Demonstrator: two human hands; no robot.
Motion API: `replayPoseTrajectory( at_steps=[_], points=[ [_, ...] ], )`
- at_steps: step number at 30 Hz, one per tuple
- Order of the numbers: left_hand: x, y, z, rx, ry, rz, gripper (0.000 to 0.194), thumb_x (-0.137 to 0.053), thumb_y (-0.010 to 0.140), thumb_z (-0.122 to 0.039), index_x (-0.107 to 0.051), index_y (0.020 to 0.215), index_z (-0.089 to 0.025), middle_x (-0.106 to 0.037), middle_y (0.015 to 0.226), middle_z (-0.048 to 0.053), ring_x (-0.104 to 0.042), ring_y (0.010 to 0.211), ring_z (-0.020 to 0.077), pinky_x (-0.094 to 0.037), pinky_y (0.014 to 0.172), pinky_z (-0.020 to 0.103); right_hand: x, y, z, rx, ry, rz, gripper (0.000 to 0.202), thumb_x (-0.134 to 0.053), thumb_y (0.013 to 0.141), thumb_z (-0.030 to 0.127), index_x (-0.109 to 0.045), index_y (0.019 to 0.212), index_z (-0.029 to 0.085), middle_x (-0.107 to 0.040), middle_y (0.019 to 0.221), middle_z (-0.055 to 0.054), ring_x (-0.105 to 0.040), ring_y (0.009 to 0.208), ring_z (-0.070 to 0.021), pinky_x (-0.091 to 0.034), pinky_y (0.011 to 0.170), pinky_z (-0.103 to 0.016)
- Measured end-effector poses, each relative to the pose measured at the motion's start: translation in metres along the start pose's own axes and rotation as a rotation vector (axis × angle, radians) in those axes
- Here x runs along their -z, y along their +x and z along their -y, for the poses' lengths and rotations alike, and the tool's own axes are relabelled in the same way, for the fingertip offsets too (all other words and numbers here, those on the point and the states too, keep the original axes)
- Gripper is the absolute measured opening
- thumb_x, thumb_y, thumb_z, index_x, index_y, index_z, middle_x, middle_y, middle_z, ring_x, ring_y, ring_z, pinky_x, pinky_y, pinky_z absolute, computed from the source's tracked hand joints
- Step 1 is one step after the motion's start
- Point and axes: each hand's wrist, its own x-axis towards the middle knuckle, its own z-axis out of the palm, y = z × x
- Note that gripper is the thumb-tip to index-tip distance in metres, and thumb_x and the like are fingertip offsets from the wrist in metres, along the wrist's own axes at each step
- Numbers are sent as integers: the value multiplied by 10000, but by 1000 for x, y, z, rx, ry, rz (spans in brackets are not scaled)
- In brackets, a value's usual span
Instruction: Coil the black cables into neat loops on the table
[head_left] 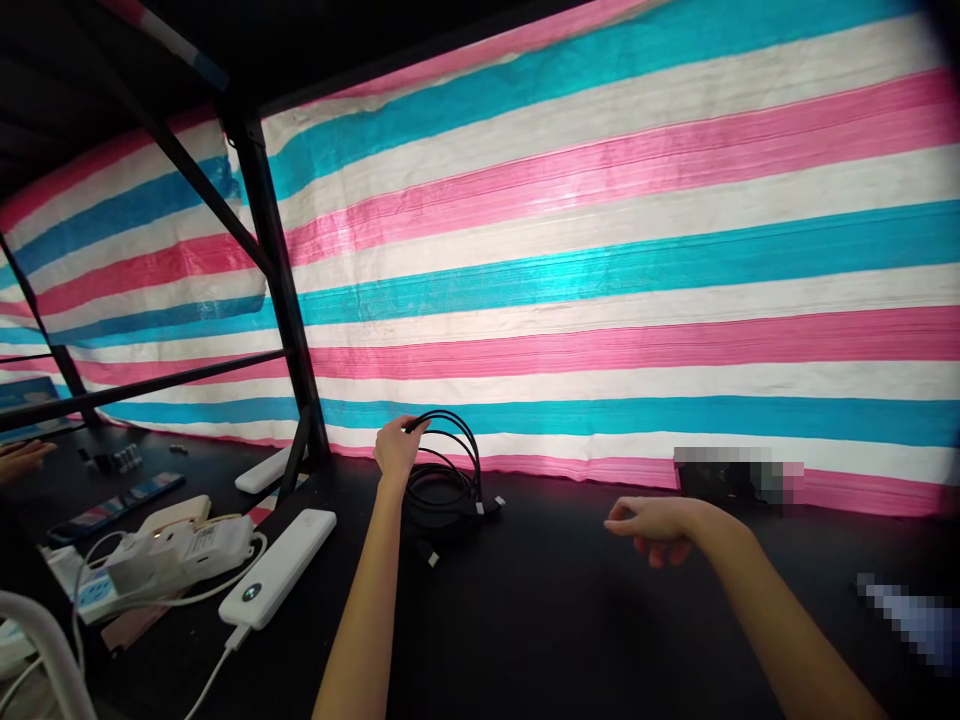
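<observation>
My left hand (397, 447) pinches the top of a coiled black cable (442, 480) at the back of the black table (525, 620). The coil hangs down to the tabletop, with light-coloured plugs showing at its lower right and one plug (429, 555) lying below it. To the right, my right hand (652, 525) hovers over the table, apart from the cable. Its fingers are loosely bent and separated, and nothing shows between them.
Left of my left arm lie a white power bank (279, 570), a power strip with chargers (180, 550) and a phone (116, 508). Another person's hand (24, 460) shows at the far left. A black metal post (289, 330) stands before the striped sheet (600, 250).
</observation>
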Motion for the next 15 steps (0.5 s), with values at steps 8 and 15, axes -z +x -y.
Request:
replayPoseTrajectory(
  at_steps=[8, 15],
  points=[
    [0, 1, 8, 6, -91, 71, 376, -486, 789, -517, -683, 887, -213, -710, 773, 32, -653, 624, 174, -432, 537, 236, 0, 1, -2, -14, -22, 15, 326, -510, 817, 426, -498, 1023, 173, -559, 696, -1, -597, 504, -87, -447, 440, -179],
    [-10, 5, 14, -15, -44, 192, 350, -448, 831, -471, -666, 934, -217, -715, 823, 35, -664, 684, 162, -462, 601, 233, -1, 2, 0, -8, -25, 25, 367, -529, 790, 435, -504, 1045, 172, -570, 695, -2, -591, 493, -84, -436, 429, -177]
  ],
)
